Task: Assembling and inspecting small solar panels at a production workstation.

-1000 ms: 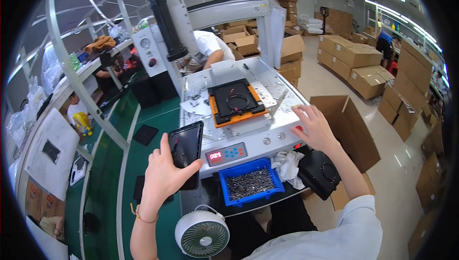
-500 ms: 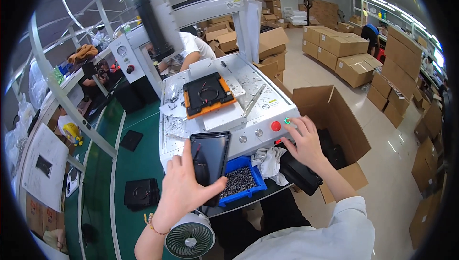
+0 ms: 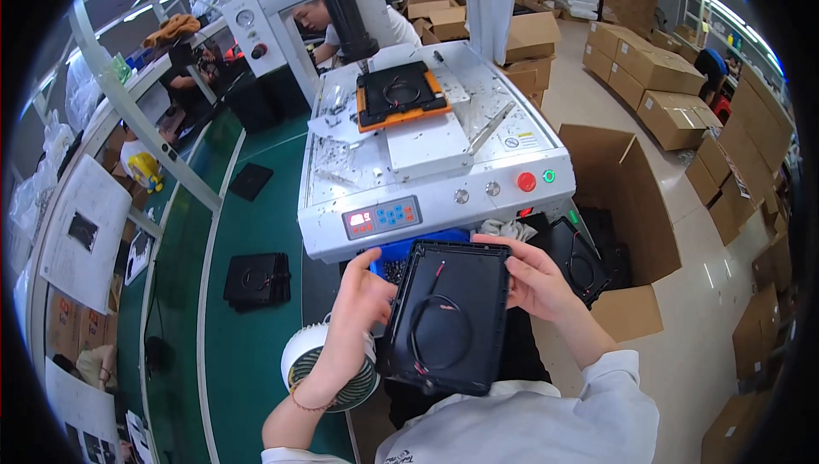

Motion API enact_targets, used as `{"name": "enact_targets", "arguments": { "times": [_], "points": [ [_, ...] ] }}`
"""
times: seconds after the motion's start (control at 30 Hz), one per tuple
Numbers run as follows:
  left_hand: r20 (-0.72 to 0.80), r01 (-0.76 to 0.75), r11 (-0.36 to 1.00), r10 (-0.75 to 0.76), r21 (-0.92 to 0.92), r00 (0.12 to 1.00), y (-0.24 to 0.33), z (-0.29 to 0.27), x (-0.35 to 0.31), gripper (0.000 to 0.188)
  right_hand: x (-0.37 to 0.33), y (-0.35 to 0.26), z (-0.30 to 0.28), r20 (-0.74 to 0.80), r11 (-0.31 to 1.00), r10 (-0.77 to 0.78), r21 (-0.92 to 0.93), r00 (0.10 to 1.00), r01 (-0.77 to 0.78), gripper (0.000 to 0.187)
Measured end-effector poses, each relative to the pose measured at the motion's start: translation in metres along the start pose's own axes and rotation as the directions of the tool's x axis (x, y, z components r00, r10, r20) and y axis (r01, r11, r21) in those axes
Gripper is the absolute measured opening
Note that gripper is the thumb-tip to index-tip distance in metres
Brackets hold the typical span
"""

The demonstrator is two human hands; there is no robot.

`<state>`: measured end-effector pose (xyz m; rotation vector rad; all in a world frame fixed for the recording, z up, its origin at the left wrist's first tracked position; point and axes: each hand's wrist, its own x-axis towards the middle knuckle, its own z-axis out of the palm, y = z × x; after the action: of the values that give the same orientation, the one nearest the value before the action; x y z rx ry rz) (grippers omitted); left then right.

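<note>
A black rectangular plastic housing, with a coiled thin black cable on its face, is held up in front of my body. My right hand grips its upper right edge, thumb on the face side. Beside its left edge is my left hand, fingers apart and slightly blurred; whether they touch the edge is hard to see. Beyond, a similar black housing with a cable lies in an orange fixture on the white machine, under its black vertical driver head.
A blue tray of small dark parts is partly hidden behind the housing. On the green bench lie stacked black housings; a small fan stands nearby. At right is an open carton. A person works behind the machine.
My right hand has left the machine's button side and taken hold of the housing. The housing has come closer to my body, and my left hand has loosened from it. The view has shifted.
</note>
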<state>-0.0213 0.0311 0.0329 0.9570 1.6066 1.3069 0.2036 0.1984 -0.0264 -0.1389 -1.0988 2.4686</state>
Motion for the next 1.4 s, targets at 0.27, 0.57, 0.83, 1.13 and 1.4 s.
{"name": "enact_targets", "arguments": {
  "times": [0.27,0.57,0.83,1.13,1.4],
  "points": [
    [0.548,0.527,0.209,0.057,-0.824,0.835,-0.044,0.058,-0.031,0.120,-0.004,0.004,0.005,-0.001,0.960,-0.047,-0.275,0.999,0.045,0.045],
    [0.610,0.577,0.359,-0.027,-0.734,0.792,-0.053,0.078,-0.029,0.113,0.013,-0.016,0.034,0.574,-0.137,-0.107,-0.817,0.812,0.560,0.023],
    [0.464,0.423,0.326,0.055,-0.845,0.884,-0.054,0.065,-0.023,0.091,0.002,-0.052,0.052,0.740,-0.518,-0.136,-0.619,0.658,0.590,0.032],
    [-0.380,-0.487,0.214,0.397,-0.847,0.835,-0.025,0.027,0.003,0.100,-0.057,-0.016,0.043,0.595,-0.332,-0.194,-0.788,0.780,0.518,0.026],
    [-0.151,-0.305,0.314,0.431,-0.899,0.890,-0.044,0.065,0.010,0.107,-0.032,0.009,0.048,0.380,0.060,-0.369,-0.901,0.848,0.430,0.065]
  ]
}}
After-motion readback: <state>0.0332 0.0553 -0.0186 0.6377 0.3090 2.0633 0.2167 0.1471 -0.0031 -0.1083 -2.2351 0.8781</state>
